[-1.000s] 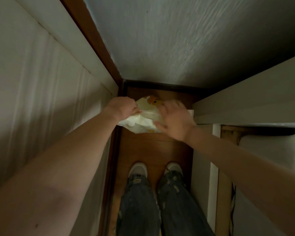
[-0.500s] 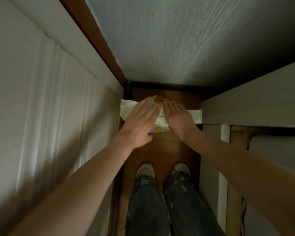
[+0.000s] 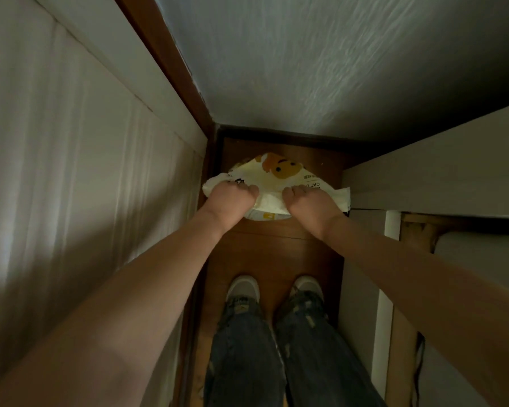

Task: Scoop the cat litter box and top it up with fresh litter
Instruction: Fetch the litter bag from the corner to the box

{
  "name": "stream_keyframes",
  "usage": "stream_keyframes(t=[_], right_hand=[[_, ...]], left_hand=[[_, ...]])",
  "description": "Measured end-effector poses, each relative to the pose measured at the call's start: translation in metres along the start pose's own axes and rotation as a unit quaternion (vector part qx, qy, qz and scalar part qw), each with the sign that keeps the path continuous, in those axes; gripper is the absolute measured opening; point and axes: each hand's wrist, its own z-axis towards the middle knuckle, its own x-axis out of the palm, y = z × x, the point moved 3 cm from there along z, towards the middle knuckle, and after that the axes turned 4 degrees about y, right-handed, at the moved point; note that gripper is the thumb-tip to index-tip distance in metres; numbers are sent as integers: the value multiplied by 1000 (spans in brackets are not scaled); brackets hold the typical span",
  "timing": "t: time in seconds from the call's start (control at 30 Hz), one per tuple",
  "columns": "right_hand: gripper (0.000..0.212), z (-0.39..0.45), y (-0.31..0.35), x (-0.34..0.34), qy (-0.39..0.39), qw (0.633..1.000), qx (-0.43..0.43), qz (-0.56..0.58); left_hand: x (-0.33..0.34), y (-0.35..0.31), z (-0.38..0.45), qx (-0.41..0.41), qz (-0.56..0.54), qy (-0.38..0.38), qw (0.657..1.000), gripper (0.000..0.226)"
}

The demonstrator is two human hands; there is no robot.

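Step in hand: fetching the fresh litter; the scooping or topping-up itself cannot be judged, since no litter box is in view.
Cat litter bag [image 3: 276,183]: a cream plastic bag with an orange cartoon face and the word "CAT" printed on it, lying on the brown wood floor [image 3: 271,254] at the far end of a narrow gap, just short of the far wall.
Left hand [image 3: 231,201]: fingers curled down into the left part of the bag's near edge, gripping the plastic.
Right hand [image 3: 309,205]: fingers curled likewise into the right part of that edge, gripping it; the two fists sit near each other with crumpled bag between.
Surroundings: a pale ribbed panel [image 3: 86,171] on the left, a white cabinet [image 3: 438,171] on the right, the person's shoes [image 3: 243,287] and jeans near.
Next move calls for: probably a two-handed lift straight up and back out of the gap, keeping the bag's mouth from tipping, as it looks slack and partly used.
Change from half a second ago: both hands lay flat with straight fingers on top of the bag; now they are bunched into fists on it, and more of the printed face shows.
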Motion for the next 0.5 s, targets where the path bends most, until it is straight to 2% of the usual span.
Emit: stream_keyframes(t=[0.2,0.37,0.5], right_hand=[[35,4,-12,2,-22,1000,-1,-6],[22,4,-26,-5,15,1000,6,4],[26,-3,-27,-18,43,999,-11,12]], left_hand=[[-11,3,1,34,22,-75,996,30],[-22,9,4,43,10,-108,993,37],[-33,8,-9,59,-7,-117,991,41]])
